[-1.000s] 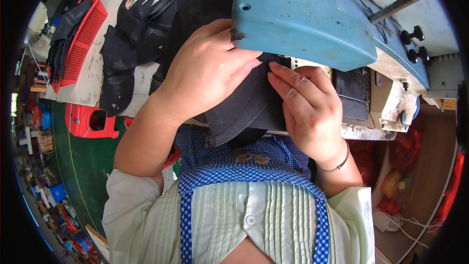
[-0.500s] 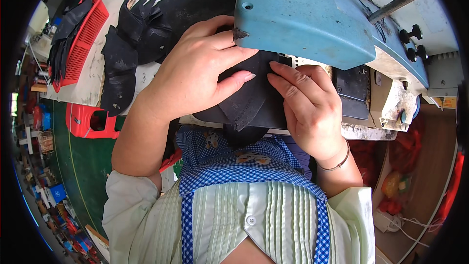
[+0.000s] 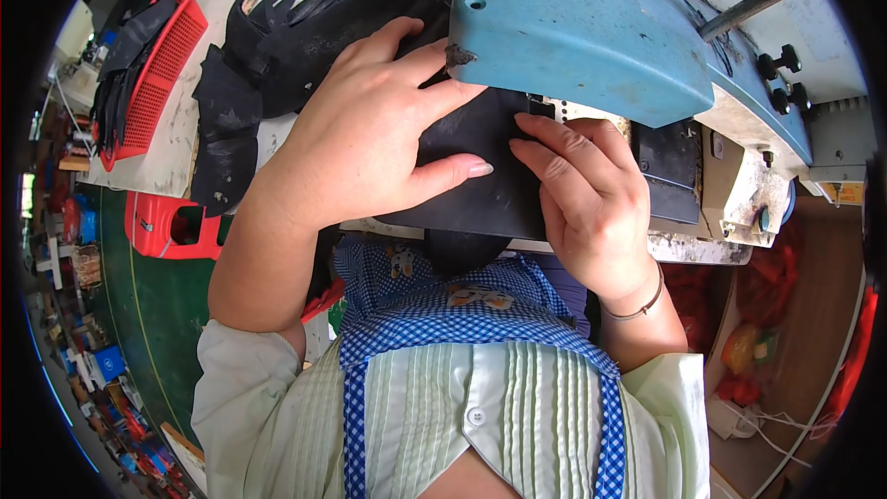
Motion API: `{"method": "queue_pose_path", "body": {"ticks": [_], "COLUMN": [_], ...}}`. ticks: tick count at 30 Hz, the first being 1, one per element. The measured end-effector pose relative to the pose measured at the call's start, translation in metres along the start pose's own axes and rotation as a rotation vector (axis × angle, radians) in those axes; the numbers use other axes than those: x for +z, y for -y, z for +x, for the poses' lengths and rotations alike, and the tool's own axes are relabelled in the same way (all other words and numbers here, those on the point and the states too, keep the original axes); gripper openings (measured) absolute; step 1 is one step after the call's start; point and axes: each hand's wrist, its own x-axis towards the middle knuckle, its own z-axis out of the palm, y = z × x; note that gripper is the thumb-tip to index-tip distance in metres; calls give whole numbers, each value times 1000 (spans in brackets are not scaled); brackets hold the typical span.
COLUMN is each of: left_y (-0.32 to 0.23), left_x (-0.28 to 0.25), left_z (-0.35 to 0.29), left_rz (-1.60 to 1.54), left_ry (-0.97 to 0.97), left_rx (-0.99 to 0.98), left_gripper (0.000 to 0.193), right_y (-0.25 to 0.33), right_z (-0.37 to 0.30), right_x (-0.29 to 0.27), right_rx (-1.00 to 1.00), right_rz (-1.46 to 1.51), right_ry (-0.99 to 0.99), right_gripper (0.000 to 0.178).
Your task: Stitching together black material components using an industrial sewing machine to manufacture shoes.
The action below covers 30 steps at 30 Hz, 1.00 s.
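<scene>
A black, leather-like sheet (image 3: 476,199) lies under the blue head of a bench machine (image 3: 582,46), its near edge by my apron. My left hand (image 3: 370,129) rests on the sheet with fingers spread and thumb stretched out; its fingertips reach the machine's left corner. On the sheet's right edge, my right hand (image 3: 596,194) has its fingers bent and pressed together, gripping the edge just below the machine head. The right thumb is mostly hidden. What lies beneath the machine's cover is hidden too.
More black pieces (image 3: 226,111) are heaped on the white table (image 3: 166,157) to the left. A red basket (image 3: 162,83) of black pieces stands at the far left, above a red stool (image 3: 171,226). Black knobs (image 3: 781,65) stick out at the machine's right.
The pointed, seamed flap below my left hand is no longer visible; the sheet there now shows smooth. My left thumb has shifted slightly down and right. The right hand has barely moved.
</scene>
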Motion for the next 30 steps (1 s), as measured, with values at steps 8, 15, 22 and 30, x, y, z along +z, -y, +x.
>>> {"method": "queue_pose_path", "body": {"ticks": [8,15,22,30], "left_y": [8,14,26,37], "left_x": [6,13,23,30], "left_z": [6,12,21,20], "left_rz": [65,103,136,390], "left_ry": [-23,-74,-128,-158], "left_rx": [-34,-75,-141,-309], "left_gripper": [57,57,59,60], "right_y": [0,-1,3,1], "right_z": [0,-1,1,0], "right_x": [-1,-1,-1,2], "right_rx": [4,16,101,91], "right_rz": [2,-39,-36,14], "right_ry": [0,4,37,-7], "right_gripper": [38,39,47,34]}}
